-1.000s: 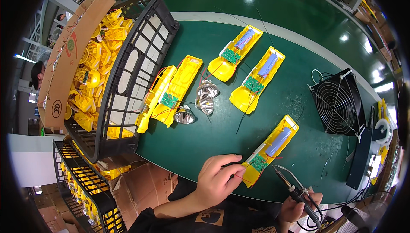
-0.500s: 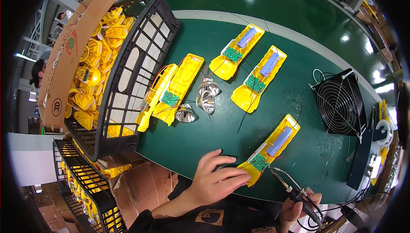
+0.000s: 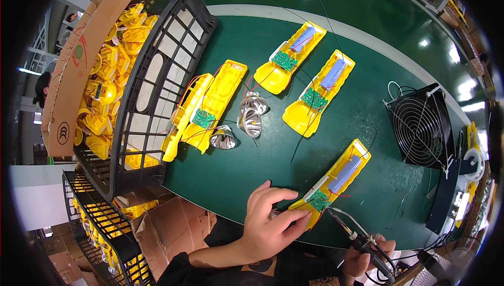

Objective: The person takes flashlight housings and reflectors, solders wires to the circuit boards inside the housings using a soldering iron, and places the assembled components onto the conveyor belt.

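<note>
My right hand is closed round the handle of a soldering iron. The iron's tip points up-left, beside the circuit board of a yellow flashlight housing. A blue cylindrical battery lies in that housing, and thin red and black wires stick out. My left hand bends its fingers at the housing's lower left end, gripping it there. Part of a shiny reflector shows beneath those fingers; the rest is hidden.
Two similar housings with batteries lie further back. Left of them are another opened housing and silver reflectors. A black crate of yellow parts stands at left. A black fan stands at right.
My left hand's fingers have bent more at the housing's lower end. The soldering iron has shifted slightly left, its tip still by the board. The whole view has shifted a little.
</note>
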